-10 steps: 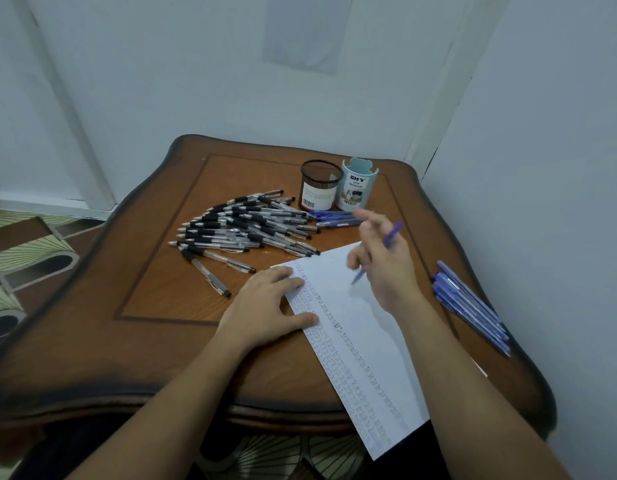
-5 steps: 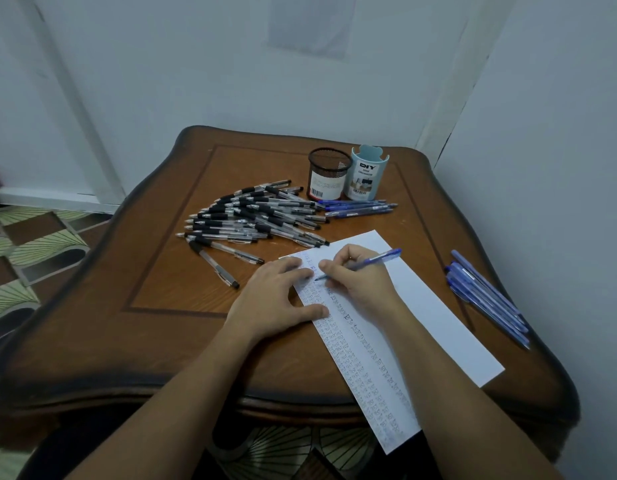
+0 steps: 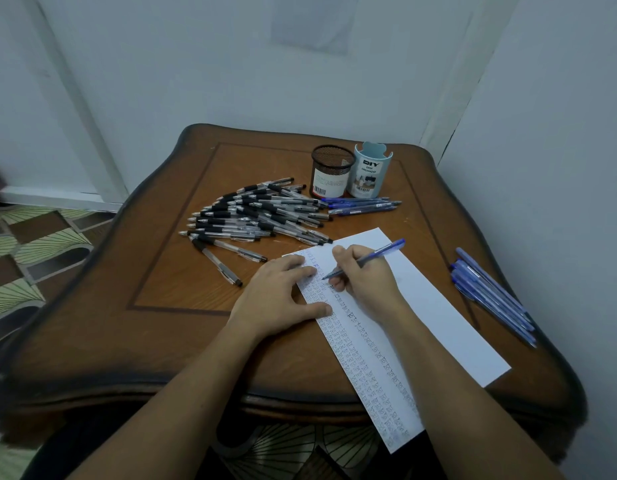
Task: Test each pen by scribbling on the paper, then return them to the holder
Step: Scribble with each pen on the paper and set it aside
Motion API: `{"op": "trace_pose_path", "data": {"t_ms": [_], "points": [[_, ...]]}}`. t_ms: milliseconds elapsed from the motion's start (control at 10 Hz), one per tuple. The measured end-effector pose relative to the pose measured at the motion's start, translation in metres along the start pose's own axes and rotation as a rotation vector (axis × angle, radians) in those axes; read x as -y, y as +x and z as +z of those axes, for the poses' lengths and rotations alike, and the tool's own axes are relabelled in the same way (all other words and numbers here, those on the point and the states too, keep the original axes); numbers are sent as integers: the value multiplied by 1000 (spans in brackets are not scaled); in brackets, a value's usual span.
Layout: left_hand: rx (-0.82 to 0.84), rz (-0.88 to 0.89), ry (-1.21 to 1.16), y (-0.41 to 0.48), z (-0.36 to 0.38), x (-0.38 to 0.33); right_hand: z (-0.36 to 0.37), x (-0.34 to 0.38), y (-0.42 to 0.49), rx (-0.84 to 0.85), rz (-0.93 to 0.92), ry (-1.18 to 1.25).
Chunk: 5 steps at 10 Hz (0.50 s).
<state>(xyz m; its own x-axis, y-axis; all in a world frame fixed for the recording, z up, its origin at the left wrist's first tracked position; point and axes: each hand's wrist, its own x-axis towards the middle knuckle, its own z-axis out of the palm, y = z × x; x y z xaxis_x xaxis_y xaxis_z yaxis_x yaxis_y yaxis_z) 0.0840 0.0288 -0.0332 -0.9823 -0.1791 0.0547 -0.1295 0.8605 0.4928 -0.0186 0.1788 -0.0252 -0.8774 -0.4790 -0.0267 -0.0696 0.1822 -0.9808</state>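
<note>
Scribble test in progress

On table [image 3: 168,271], black pen pile [image 3: 251,216]: too dense to count. 1 paper [image 3: 438,323] pressed by left hand [image 3: 279,296], fingers spread. Behind, 2 holders [image 3: 331,174]. 1 blue pen [image 3: 376,254] pinched in right hand [image 3: 366,277], tip on paper; 1 s ago it was raised.

Glossy varnished wooden table [image 3: 168,327]; matt white paper [image 3: 435,327]; black wire-mesh metal holder [image 3: 331,161]; smooth pale-blue plastic organizer [image 3: 371,174]; clear plastic pens [image 3: 251,216] with black rubbery grips.

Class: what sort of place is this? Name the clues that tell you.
Probably a room in a home: a carved wooden table set in a corner of plain walls, with patterned floor tiles beside it.
</note>
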Motion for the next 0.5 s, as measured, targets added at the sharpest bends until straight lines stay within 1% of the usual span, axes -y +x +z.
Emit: {"op": "trace_pose_path", "data": {"t_ms": [100, 300, 500], "points": [[0, -2, -9, -1, 0, 0, -3, 1, -1, 41, 4, 37], [4, -5, -7, -1, -1, 0, 1, -5, -3, -30, -57, -29], [4, -4, -9, -1, -1, 0, 2, -6, -2, -22, -92, -33]]}}
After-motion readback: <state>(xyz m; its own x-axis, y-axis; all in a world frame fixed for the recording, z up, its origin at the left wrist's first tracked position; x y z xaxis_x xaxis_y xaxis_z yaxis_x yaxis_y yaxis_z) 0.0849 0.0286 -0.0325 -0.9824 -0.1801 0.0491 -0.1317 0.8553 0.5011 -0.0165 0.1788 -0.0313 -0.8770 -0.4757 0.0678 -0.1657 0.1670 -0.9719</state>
